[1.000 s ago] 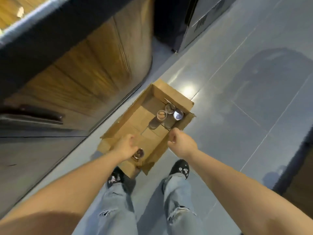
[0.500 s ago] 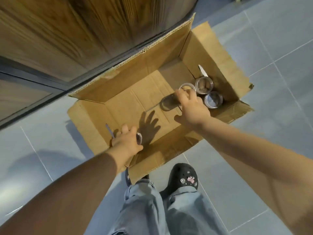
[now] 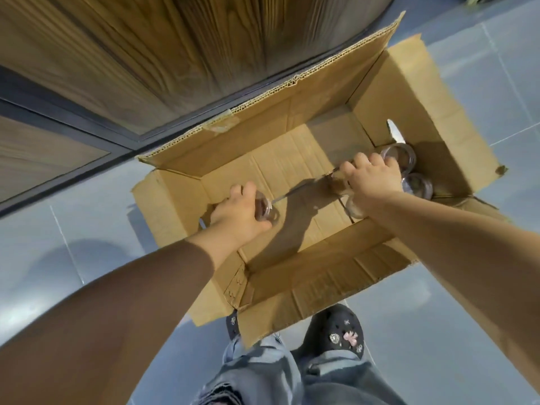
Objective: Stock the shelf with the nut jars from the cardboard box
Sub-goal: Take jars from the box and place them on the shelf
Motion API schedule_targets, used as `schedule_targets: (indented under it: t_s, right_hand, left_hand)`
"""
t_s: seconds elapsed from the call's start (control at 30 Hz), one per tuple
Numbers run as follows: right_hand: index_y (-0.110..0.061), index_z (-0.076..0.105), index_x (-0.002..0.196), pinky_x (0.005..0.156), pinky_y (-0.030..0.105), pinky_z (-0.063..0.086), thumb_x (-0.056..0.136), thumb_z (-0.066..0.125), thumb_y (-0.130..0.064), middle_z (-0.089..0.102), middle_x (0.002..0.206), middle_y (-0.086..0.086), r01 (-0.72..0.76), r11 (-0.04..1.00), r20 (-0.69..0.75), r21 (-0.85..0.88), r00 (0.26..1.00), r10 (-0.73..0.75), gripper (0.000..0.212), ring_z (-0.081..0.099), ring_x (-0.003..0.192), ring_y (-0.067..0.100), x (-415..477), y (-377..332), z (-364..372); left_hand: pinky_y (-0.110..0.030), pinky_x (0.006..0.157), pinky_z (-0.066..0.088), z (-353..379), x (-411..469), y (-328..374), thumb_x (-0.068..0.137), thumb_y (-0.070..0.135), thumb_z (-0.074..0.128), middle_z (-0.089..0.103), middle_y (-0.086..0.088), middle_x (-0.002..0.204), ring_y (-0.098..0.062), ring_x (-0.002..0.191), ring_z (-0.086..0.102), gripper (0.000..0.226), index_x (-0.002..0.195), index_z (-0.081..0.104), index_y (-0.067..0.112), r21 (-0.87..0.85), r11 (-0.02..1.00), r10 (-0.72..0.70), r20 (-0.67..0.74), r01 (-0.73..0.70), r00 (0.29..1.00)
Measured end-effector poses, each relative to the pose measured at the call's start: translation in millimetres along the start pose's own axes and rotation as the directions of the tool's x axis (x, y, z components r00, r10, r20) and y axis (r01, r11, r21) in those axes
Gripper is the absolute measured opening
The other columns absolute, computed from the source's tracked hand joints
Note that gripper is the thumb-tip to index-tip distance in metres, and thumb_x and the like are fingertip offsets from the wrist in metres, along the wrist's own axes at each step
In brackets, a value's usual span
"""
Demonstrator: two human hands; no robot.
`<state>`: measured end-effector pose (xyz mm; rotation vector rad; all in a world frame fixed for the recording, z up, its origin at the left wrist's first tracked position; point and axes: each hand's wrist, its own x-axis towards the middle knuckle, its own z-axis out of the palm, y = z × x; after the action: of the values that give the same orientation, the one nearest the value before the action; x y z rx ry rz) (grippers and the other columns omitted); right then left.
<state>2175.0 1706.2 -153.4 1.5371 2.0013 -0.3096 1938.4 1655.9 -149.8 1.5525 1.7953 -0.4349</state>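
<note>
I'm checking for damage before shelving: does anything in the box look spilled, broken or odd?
No spill or breakage shows. The cardboard box is worn: its near flap is creased, and a tape scrap clings to the far flap.

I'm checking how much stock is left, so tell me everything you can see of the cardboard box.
The cardboard box is brown corrugated board, open-topped with flaps spread outward, sitting on the grey tiled floor beside a wood-panelled unit. Its bottom is mostly bare. Two clear jars stand in its far right corner; the right hand grips a third jar beside them, the left hand holds a fourth jar over its left end.
</note>
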Motion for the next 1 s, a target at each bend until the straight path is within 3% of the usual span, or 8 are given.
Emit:
schedule_targets:
  t_s: [0.13,0.33,0.43,0.57,0.73,1.0]
  right_hand:
    - [-0.018,0.037,0.128,0.086,0.045,0.044,0.077,0.072,-0.030,0.038,0.127,0.014,-0.051,0.951,0.043,0.305,0.998,0.040,0.063,0.043,0.116,0.039,-48,4,-38]
    - [-0.021,0.045,0.116,0.085,0.042,0.045,0.071,0.070,-0.039,0.039,0.122,0.012,-0.121,0.769,-0.057,0.627,0.978,0.200,0.055,0.041,0.113,0.035,-162,8,-130]
    - [-0.025,0.047,0.122,0.086,0.039,0.045,0.069,0.069,-0.037,0.042,0.120,0.007,-0.112,0.675,-0.122,0.730,0.949,0.290,0.058,0.042,0.113,0.032,-220,9,-183]
    - [-0.023,0.042,0.126,0.080,0.034,0.039,0.069,0.068,-0.037,0.047,0.120,0.006,-0.013,0.683,-0.241,0.730,0.930,0.276,0.064,0.046,0.112,0.030,-292,11,-247]
    - [-0.026,0.044,0.125,0.076,0.031,0.036,0.072,0.067,-0.044,0.050,0.120,0.005,0.156,0.777,-0.399,0.610,0.907,0.131,0.061,0.049,0.110,0.029,-387,2,-319]
    - [-0.032,0.043,0.126,0.076,0.028,0.045,0.078,0.064,-0.052,0.049,0.119,-0.002,0.406,0.823,-0.554,0.398,0.821,-0.136,0.057,0.048,0.104,0.018,-508,-55,-427]
  left_hand:
    - [-0.042,0.085,0.048,-40,-34,20,0.069,0.048,0.072,0.039,-0.004,0.126,-0.031,0.109,0.053,0.071,0.123,0.032,0.027,-0.145,0.989,-0.018,-0.090,0.005,0.996]
    - [-0.034,0.081,0.046,-136,-149,57,0.064,0.049,0.074,0.044,0.004,0.121,-0.021,0.106,0.052,0.070,0.122,0.037,0.032,-0.224,0.961,0.112,-0.235,-0.166,0.966]
    - [-0.030,0.074,0.040,-190,-216,68,0.063,0.046,0.075,0.047,0.006,0.124,-0.019,0.108,0.053,0.072,0.123,0.037,0.032,-0.235,0.953,0.107,-0.328,-0.191,0.939]
    - [-0.033,0.075,0.047,-239,-309,67,0.059,0.050,0.076,0.051,0.008,0.117,-0.018,0.102,0.056,0.073,0.117,0.035,0.034,-0.253,0.945,0.084,-0.429,-0.209,0.899]
    - [-0.028,0.064,0.040,-270,-439,50,0.063,0.056,0.075,0.052,0.012,0.102,-0.013,0.089,0.054,0.062,0.105,0.035,0.034,-0.292,0.930,0.027,-0.550,-0.223,0.835]
    - [-0.025,0.067,0.045,-337,-607,-6,0.070,0.065,0.068,0.057,0.007,0.106,-0.012,0.087,0.057,0.066,0.119,0.041,0.029,-0.306,0.943,-0.109,-0.658,-0.133,0.745]
